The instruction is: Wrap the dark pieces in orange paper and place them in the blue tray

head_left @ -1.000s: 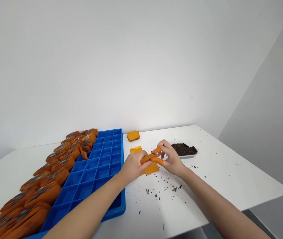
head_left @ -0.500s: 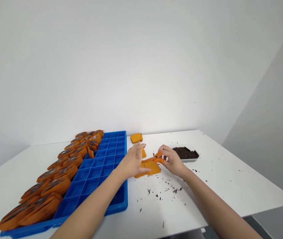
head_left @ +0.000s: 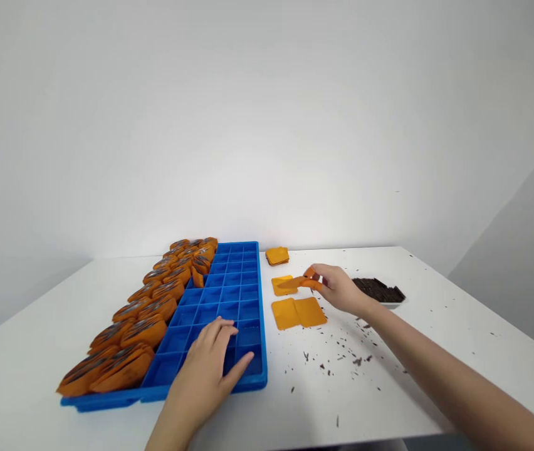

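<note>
Steadying tray (head_left: 248, 294) with my flat, empty left hand (head_left: 208, 369) | right hand (head_left: 340, 289) pinching orange piece (head_left: 295, 282) above 2 sheets (head_left: 299, 312) | best lay it flat, edges aligned, clear of crumbs (head_left: 337, 360).

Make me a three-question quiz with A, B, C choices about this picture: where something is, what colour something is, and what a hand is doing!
1. Where does the left hand rest?
A. on the blue plastic grid tray
B. on the dark pile
C. in the air

2. What colour are the flat square pieces lying on the white table?
A. green
B. orange
C. pink

3. What is the right hand doing?
A. lying flat and empty
B. pinching a small orange piece
C. making a fist

Answers: A, its fingers lie spread over the tray's near cells; B, the squares are orange; B, fingertips pinch the piece.
</note>
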`<state>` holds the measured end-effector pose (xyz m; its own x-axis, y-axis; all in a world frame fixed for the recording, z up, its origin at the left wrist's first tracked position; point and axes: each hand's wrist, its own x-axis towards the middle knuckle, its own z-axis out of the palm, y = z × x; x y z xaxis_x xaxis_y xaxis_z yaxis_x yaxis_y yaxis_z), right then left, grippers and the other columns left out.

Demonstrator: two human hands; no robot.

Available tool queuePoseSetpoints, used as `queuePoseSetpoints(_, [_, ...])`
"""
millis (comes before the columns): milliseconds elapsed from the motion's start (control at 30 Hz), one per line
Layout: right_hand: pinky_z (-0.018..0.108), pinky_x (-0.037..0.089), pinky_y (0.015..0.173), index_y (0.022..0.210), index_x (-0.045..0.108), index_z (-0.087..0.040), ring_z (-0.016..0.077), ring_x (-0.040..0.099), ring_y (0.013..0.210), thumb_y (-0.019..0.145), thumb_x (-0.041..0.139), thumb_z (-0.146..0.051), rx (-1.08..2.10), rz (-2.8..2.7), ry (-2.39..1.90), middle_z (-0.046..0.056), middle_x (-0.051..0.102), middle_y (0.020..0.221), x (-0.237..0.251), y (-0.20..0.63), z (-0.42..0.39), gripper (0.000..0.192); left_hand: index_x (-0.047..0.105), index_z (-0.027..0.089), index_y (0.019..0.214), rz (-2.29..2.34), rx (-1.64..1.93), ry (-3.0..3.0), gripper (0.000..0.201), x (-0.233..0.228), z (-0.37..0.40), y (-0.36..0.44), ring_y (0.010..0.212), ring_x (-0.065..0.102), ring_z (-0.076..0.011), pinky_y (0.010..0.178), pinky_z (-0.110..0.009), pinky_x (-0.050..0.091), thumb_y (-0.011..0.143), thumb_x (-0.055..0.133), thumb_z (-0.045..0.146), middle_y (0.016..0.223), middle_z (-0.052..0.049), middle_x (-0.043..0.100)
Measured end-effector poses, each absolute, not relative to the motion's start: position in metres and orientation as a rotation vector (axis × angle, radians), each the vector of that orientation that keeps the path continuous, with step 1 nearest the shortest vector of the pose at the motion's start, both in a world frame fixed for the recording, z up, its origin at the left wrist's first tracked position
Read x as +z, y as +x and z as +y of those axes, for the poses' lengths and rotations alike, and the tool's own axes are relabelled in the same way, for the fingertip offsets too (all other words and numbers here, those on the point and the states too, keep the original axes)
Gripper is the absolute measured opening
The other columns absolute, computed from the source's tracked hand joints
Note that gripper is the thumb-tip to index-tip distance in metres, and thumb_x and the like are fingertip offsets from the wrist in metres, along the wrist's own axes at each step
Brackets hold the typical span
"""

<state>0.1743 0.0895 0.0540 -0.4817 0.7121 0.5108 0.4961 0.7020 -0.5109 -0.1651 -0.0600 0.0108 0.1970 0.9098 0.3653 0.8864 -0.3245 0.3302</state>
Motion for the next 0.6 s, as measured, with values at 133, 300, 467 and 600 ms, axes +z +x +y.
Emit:
queuePoseSetpoints(133, [0.028,0.045,0.068,0.096,0.067,-0.022,0.016,0.063,0.076,0.101,0.063,-0.025,0.269,-2.372,-0.743,0.002,0.072,0.089,0.093,0.106,0.131,0.007,0.068,0.023,0.125,1.824,0.752,2.34,0.04,0.007,-0.061,-0.163,0.142,0.054,-0.0366,0.112,-0.057,0.051,0.1,0.06,0.053,0.131,-0.012,0.071])
queuePoseSetpoints(300, [0.027,0.045,0.078,0.099,0.07,-0.019,0.0172,0.066,0.086,0.099,0.066,-0.018,0.127,-2.507,-0.535,0.005,0.075,0.098,0.11,-0.006,0.205,0.004,0.067,0.022,0.128,1.826,0.734,2.354,0.043,0.002,-0.059,-0.163,0.143,0.053,-0.0382,0.108,-0.056,0.055,0.099,0.062,0.053,0.129,-0.012,0.073])
queuePoseSetpoints(467, [0.028,0.044,0.08,0.109,0.074,-0.018,0.0208,0.068,0.095,0.093,0.066,-0.007,0.021,-2.687,-0.469,0.008,0.077,0.111,0.095,-0.083,0.27,0.022,0.068,0.023,0.127,1.812,0.779,2.447,0.041,-0.005,-0.057,-0.168,0.14,0.058,-0.0388,0.098,-0.051,0.061,0.096,0.065,0.05,0.125,-0.012,0.076])
queuePoseSetpoints(600, [0.027,0.045,0.082,0.1,0.075,-0.017,0.0181,0.068,0.092,0.089,0.065,0.0,0.185,-2.731,-0.369,0.006,0.078,0.104,0.081,-0.111,0.298,0.023,0.066,0.025,0.129,1.737,0.767,2.554,0.047,-0.013,-0.051,-0.176,0.137,0.061,-0.0384,0.091,-0.047,0.065,0.093,0.069,0.055,0.124,-0.011,0.077])
